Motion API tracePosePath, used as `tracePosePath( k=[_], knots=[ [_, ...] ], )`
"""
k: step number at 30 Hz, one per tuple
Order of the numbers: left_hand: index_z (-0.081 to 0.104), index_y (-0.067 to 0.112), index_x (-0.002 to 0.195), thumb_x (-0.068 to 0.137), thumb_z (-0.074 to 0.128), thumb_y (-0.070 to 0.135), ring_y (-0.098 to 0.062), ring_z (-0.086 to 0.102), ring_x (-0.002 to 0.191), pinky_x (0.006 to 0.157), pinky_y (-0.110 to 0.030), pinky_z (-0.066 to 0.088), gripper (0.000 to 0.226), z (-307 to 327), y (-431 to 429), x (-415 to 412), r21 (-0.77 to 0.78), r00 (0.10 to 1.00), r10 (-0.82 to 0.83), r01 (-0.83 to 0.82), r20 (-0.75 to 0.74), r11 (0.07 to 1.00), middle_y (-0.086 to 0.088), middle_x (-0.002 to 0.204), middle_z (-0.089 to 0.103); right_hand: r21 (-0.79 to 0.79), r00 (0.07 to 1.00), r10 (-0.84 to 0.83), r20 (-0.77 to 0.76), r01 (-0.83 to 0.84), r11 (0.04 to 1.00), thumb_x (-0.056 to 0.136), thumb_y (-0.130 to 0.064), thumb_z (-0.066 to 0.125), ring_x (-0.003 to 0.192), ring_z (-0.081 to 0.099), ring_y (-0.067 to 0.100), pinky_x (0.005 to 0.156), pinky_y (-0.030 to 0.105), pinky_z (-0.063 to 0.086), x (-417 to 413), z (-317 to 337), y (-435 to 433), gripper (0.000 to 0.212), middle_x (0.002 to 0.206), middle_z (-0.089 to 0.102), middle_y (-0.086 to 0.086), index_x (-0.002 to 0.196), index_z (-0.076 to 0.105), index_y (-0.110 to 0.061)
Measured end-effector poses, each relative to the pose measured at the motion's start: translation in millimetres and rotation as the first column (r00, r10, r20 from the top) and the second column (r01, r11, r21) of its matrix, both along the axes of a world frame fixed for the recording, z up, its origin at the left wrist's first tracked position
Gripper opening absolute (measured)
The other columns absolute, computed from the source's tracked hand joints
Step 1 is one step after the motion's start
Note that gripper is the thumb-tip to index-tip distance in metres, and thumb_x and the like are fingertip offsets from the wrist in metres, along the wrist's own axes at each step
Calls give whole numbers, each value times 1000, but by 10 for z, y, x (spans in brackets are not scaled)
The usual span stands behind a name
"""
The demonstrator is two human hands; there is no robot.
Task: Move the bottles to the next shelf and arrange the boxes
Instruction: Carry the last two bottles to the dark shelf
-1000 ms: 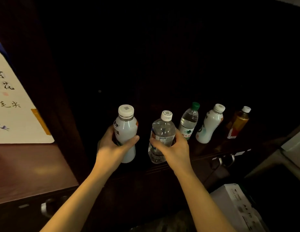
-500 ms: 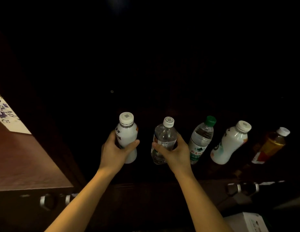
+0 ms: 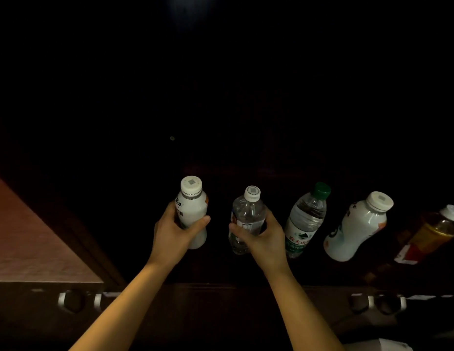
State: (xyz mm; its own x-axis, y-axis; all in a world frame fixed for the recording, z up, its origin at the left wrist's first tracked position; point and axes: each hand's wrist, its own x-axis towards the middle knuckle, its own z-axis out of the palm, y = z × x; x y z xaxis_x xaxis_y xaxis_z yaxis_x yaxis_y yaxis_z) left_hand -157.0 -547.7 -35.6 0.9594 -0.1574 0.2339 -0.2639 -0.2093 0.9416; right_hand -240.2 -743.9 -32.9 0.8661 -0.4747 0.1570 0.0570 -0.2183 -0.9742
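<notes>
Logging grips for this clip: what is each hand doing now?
Left hand: grips the white bottle.
Right hand: grips the clear bottle.

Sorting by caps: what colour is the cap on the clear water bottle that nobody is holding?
The cap is dark green, clearest in the head view.

Dark shelf [image 3: 215, 271], green-capped bottle [image 3: 305, 221], curved white bottle [image 3: 355, 228], amber bottle [image 3: 431, 233]

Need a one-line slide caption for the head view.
Left hand grips a white bottle, right hand a clear water bottle, with three more bottles lined up to the right.
</notes>
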Motion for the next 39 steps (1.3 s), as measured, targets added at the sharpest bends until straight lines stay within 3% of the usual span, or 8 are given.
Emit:
tracePosePath(
  k=[4, 13, 21, 25, 27, 30, 34, 39],
  knots=[
    [50, 38, 134, 66, 79, 65, 6, 56, 117, 92, -23, 50, 78, -37, 2, 6, -15, 1000, -2, 2, -20, 1000, 24, 127, 60, -5, 1000, 14, -3, -14, 1000, 69, -36, 91, 114, 64, -1, 96, 29, 55, 11, -32, -28, 76, 122, 69, -17, 136, 56, -30],
    [46, 37, 135, 66, 78, 59, 15, 52, 114, 90, -16, 46, 79, -28, 5, -5, -3, 999, -18, 18, -45, 1000, 29, 125, 56, -52, 1000, 5, -19, -6, 999, 69, -40, 90, 115, 60, -8, 89, 10, 49, -21, -42, -10, 72, 122, 63, -30, 126, 48, -54],
    [39, 40, 140, 65, 79, 59, 19, 49, 112, 93, -16, 45, 87, 4, 39, -47, 50, 996, -51, 55, -76, 997, 35, 124, 51, -101, 995, 60, -75, -68, 993, 66, -45, 90, 120, 54, -13, 98, 14, 48, -78, 16, -41, 90, 132, 58, -24, 142, 41, -41],
    [29, 39, 148, 66, 77, 61, 7, 40, 125, 97, -17, 37, 98, 22, 70, -133, 83, 998, -36, 41, -60, 996, 33, 133, 42, -202, 992, 70, -102, -90, 975, 66, -53, 87, 138, 46, 9, 111, 36, 44, -181, 86, -89, 111, 151, 49, -8, 156, 29, -24],
    [28, 41, 148, 66, 75, 64, 3, 37, 129, 101, -22, 36, 97, 25, 99, -191, 81, 998, -16, 21, -58, 997, 31, 135, 39, -241, 993, 56, -108, -81, 967, 68, -63, 82, 144, 39, 11, 114, 35, 39, -249, 114, -96, 114, 157, 41, -6, 158, 23, -25],
    [31, 40, 147, 65, 70, 68, -2, 38, 133, 105, -31, 39, 96, 87, 152, -296, 54, 998, 2, 2, -67, 999, 22, 140, 42, -329, 996, 0, -87, -29, 944, 74, -74, 70, 147, 29, 7, 109, 26, 31, -369, 158, -97, 107, 161, 33, -9, 158, 20, -31],
    [29, 34, 149, 81, 61, 67, -1, 40, 134, 107, -34, 40, 82, 236, 260, -530, 108, 998, 49, -53, 40, 993, 18, 145, 42, -435, 999, -48, -2, 42, 899, 88, -68, 60, 134, 25, -6, 100, 14, 24, -526, 243, -77, 81, 157, 35, -9, 154, 24, -36],
    [32, 28, 150, 90, 55, 59, 5, 41, 131, 101, -21, 36, 71, 465, 462, -898, 222, 974, 78, -126, 213, 967, 10, 148, 43, -540, 979, -80, 187, 171, 824, 97, -49, 56, 131, 37, 3, 100, 11, 25, -703, 368, 75, 54, 144, 50, 2, 142, 48, -19]
  ],
)
